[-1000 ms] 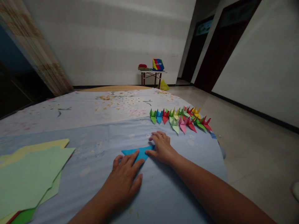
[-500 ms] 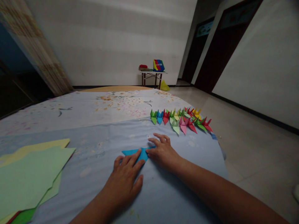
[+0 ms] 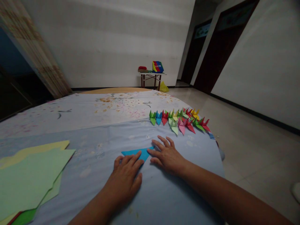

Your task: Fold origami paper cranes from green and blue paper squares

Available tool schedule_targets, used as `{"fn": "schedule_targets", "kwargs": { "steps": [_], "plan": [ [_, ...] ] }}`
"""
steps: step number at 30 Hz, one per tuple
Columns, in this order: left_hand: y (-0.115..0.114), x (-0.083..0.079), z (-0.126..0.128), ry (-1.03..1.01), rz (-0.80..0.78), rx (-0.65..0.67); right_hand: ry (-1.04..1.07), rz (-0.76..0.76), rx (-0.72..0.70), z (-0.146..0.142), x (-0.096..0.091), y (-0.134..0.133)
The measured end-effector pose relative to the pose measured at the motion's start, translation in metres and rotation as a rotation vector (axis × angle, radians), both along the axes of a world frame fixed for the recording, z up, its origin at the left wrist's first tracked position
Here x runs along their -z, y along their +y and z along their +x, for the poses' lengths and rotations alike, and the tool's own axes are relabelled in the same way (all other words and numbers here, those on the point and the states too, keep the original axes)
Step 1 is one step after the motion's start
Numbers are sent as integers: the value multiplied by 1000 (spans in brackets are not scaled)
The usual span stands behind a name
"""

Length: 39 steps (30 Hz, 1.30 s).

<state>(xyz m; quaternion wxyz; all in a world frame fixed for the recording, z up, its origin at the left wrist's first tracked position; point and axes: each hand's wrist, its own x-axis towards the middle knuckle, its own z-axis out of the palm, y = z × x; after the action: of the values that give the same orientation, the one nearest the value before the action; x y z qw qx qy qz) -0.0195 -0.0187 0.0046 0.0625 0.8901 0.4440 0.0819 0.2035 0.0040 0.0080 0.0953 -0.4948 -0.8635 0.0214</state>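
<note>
A folded piece of blue origami paper [image 3: 144,154], roughly triangular, lies flat on the light blue cloth in front of me. My left hand [image 3: 127,172] rests over its lower left part, fingers stretched out and fingertips pressing on the paper. At the right corner of the paper is my right hand [image 3: 167,156], its fingers spread and a fingertip touching the edge. Part of the paper is hidden under the left fingers. Beyond the right hand stand several folded paper cranes [image 3: 181,124] in green, blue, red, pink and yellow.
On the left lies a stack of coloured paper sheets [image 3: 30,178], pale green on top. A floral tablecloth [image 3: 77,115] covers the far part of the round table. Near the back wall, a small table [image 3: 152,74] carries a colourful box [image 3: 157,67].
My right hand has shifted slightly to the right, its fingers spreading wider. The paper's right part now lies flat as a plain triangle. The left hand stays nearly in place.
</note>
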Motion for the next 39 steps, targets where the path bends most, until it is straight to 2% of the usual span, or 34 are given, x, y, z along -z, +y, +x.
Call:
{"fn": "schedule_targets", "kwargs": {
  "steps": [12,20,26,31,36,39],
  "plan": [
    [-1,-5,2,-10,-32,-14,17,49,144,22,4,7],
    [-2,-7,3,-3,-24,-15,46,160,117,4,-7,12],
    [-4,-9,3,4,-27,-11,96,265,133,-6,-6,7],
    [-3,-6,-1,22,-15,21,36,134,-32,-9,-1,-1],
    [-5,-7,-7,53,-27,71,33,95,65,3,5,0],
    [-7,-5,-10,52,-24,85,42,86,78,7,1,7]
  ]
}}
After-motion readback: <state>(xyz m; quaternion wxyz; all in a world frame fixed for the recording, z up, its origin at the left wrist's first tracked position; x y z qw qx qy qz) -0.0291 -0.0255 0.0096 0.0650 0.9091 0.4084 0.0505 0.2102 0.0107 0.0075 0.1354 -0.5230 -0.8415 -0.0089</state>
